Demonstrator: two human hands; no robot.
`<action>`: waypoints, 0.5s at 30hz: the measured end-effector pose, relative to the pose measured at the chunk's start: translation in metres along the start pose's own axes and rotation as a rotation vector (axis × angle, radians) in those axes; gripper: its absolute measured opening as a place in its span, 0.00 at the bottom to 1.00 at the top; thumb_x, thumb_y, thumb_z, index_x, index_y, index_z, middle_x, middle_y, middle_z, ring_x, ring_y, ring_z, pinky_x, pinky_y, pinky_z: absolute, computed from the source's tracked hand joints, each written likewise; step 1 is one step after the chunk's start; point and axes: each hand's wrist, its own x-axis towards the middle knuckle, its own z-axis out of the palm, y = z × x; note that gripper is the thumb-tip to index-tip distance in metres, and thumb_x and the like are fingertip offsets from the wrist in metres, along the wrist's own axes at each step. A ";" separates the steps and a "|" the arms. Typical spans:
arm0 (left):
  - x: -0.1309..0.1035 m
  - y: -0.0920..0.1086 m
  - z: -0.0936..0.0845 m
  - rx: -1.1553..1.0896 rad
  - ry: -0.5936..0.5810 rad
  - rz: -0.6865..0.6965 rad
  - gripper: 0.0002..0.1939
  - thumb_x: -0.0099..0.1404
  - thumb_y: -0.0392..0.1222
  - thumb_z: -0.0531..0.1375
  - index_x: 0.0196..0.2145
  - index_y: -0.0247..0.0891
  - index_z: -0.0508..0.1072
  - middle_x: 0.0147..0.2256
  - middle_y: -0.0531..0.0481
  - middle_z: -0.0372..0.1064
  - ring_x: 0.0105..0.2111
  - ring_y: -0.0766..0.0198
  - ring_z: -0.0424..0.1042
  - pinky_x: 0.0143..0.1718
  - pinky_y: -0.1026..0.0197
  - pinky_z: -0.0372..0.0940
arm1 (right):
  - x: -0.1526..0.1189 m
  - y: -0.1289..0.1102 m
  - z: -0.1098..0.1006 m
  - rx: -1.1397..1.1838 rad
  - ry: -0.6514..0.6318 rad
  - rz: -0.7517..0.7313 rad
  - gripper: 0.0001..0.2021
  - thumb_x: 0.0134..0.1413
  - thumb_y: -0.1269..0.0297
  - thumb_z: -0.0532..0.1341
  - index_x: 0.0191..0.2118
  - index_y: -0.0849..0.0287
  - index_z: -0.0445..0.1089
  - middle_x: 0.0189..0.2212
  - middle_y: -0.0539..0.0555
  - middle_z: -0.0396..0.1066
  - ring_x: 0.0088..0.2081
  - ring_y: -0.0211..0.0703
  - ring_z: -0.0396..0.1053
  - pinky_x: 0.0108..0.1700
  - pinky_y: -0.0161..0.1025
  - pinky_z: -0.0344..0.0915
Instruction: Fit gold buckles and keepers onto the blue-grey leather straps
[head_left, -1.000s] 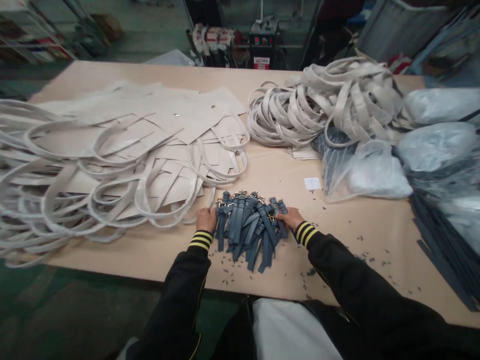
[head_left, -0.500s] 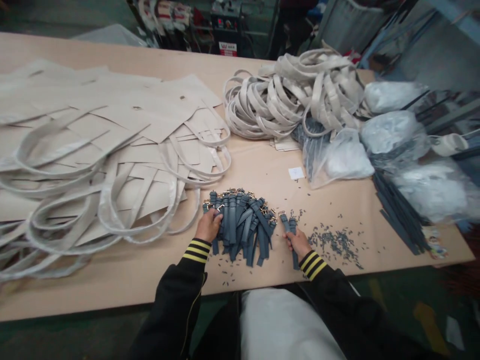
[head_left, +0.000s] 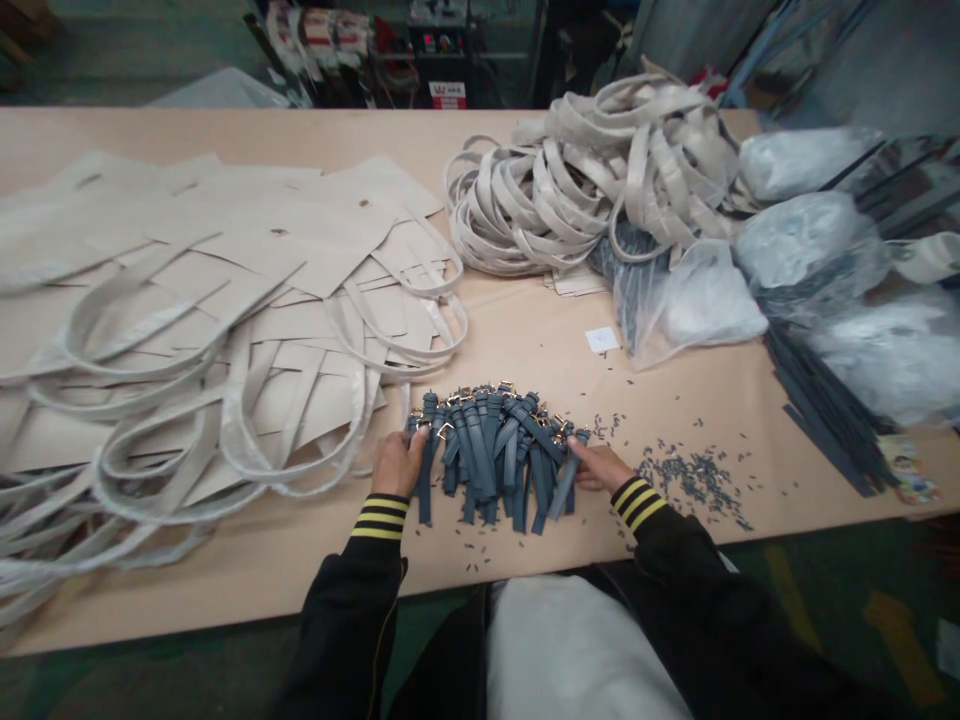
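A pile of dark blue-grey buckle straps [head_left: 484, 450] with gold-coloured metal fittings lies near the table's front edge. My left hand [head_left: 397, 465] is closed at the pile's left end, its thumb on the buckle end of a strap [head_left: 425, 485]; the other fingers are mostly hidden. At the right end, my right hand [head_left: 602, 467] pinches the upper part of another strap [head_left: 564, 485], which rests against the pile. Its tail hangs tilted to the lower left.
Small dark loop pieces [head_left: 694, 480] are scattered at the right. Beige panels [head_left: 300, 240] and long pale straps [head_left: 292, 465] cover the left. Behind lie coiled straps [head_left: 540, 205], plastic bags [head_left: 712, 300], a white paper slip [head_left: 601, 340] and dark strips [head_left: 829, 410].
My right hand has moved left, bringing its straps from the bare table up to the pile's right end. My left hand stays at the left end, a little lower. The view has shifted slightly.
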 end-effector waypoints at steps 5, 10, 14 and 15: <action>0.027 0.013 0.005 0.031 0.007 -0.142 0.34 0.57 0.60 0.45 0.35 0.20 0.69 0.40 0.17 0.65 0.46 0.35 0.62 0.47 0.42 0.54 | 0.004 -0.012 -0.004 0.026 -0.050 0.120 0.32 0.45 0.35 0.49 0.33 0.66 0.64 0.36 0.67 0.69 0.31 0.42 0.71 0.33 0.38 0.70; 0.041 0.034 0.010 -0.146 -0.064 -0.141 0.35 0.57 0.64 0.42 0.34 0.25 0.70 0.36 0.27 0.70 0.42 0.44 0.68 0.42 0.51 0.61 | 0.011 -0.032 0.009 -0.095 0.014 -0.006 0.32 0.41 0.33 0.51 0.32 0.64 0.66 0.31 0.63 0.70 0.34 0.48 0.70 0.35 0.43 0.68; 0.033 0.050 0.019 -0.278 -0.066 -0.105 0.34 0.54 0.65 0.48 0.37 0.26 0.67 0.37 0.33 0.70 0.40 0.49 0.69 0.39 0.54 0.62 | 0.012 -0.043 0.021 -0.234 0.153 -0.250 0.29 0.36 0.38 0.59 0.32 0.62 0.67 0.35 0.63 0.69 0.46 0.57 0.64 0.47 0.47 0.60; 0.030 0.053 0.022 -0.303 -0.063 -0.099 0.34 0.53 0.65 0.50 0.38 0.26 0.66 0.38 0.34 0.69 0.40 0.50 0.69 0.40 0.53 0.62 | 0.012 -0.043 0.025 -0.255 0.187 -0.311 0.28 0.38 0.39 0.59 0.34 0.62 0.67 0.37 0.62 0.68 0.48 0.56 0.61 0.49 0.47 0.58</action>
